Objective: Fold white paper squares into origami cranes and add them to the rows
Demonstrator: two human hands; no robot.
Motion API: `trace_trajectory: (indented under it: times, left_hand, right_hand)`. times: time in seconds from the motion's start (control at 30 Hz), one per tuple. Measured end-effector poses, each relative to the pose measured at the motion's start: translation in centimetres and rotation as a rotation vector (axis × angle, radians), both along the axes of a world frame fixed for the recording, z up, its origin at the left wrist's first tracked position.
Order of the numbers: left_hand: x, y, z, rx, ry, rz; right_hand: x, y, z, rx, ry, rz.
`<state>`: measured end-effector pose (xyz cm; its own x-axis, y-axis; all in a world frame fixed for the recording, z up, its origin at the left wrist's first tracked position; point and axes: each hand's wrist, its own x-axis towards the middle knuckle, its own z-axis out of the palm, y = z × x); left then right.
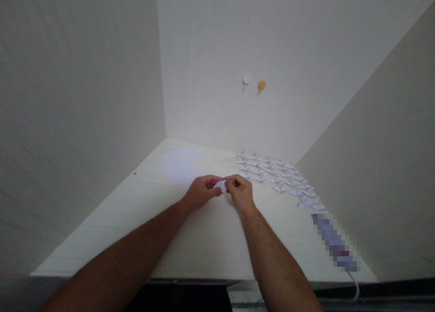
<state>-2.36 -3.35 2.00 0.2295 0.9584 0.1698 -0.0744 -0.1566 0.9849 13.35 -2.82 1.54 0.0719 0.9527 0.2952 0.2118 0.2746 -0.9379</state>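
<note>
Between my two hands, above the middle of the white table [204,244], is a small folded piece of white paper [222,185]. My left hand [203,192] pinches its left side with thumb and fingers. On the other side, my right hand [240,190] grips the paper's right edge, fingertips close to those of the left. Parts of the paper are hidden behind the fingers, so its exact folded shape cannot be made out. Several white paper cranes [270,170] stand in rows on the table, beyond and to the right of my right hand.
White paper sheets [181,162] lie at the back left. A blurred-out long object [335,242] with a white cable [356,289] rests by the right edge. Walls enclose three sides; a white hook [246,79] and a yellow hook [261,85] are on the back one. A tiny red bit [135,173] lies left.
</note>
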Motion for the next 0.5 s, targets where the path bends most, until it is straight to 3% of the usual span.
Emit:
trace_trajectory:
  times: [0.33,0.5]
  left_hand:
    - [-0.10,0.10,-0.04,-0.058,-0.095,-0.022]
    - [-0.03,0.00,-0.08,-0.027,-0.078,-0.030]
  right_hand:
    - [0.05,-0.34,0.52,0.006,0.082,0.073]
    - [-0.01,-0.44,0.50,0.087,-0.072,0.002]
